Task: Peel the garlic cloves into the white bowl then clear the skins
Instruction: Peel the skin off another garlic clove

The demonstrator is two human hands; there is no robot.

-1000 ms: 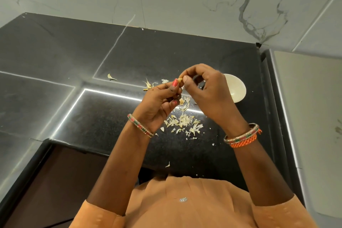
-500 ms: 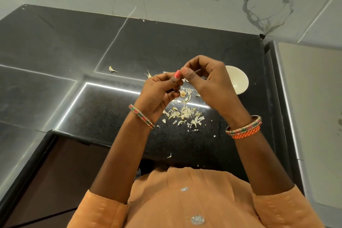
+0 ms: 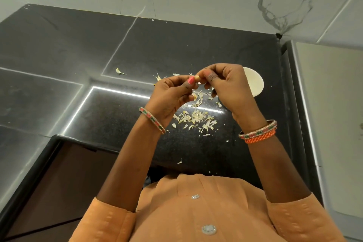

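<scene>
Both hands are raised over the black counter and meet on one small garlic clove [image 3: 198, 78]. My left hand [image 3: 172, 96] pinches the clove between thumb and fingers. My right hand [image 3: 227, 86] pinches it from the other side with curled fingers. The white bowl [image 3: 254, 82] stands on the counter just right of and behind my right hand, which partly hides it; what lies in the bowl cannot be seen. A pile of pale garlic skins [image 3: 196, 119] lies on the counter below the hands.
Stray skin pieces lie further out: one at the left [image 3: 119, 71], one near the counter's front edge [image 3: 179, 161]. The black counter [image 3: 78, 49] meets a marble wall behind. A pale appliance top [image 3: 330, 114] borders the counter on the right.
Both hands have kept working the clove between the fingertips, with slight shifts in finger position. The camera view has shifted a little. The bowl and the skins have not moved.
</scene>
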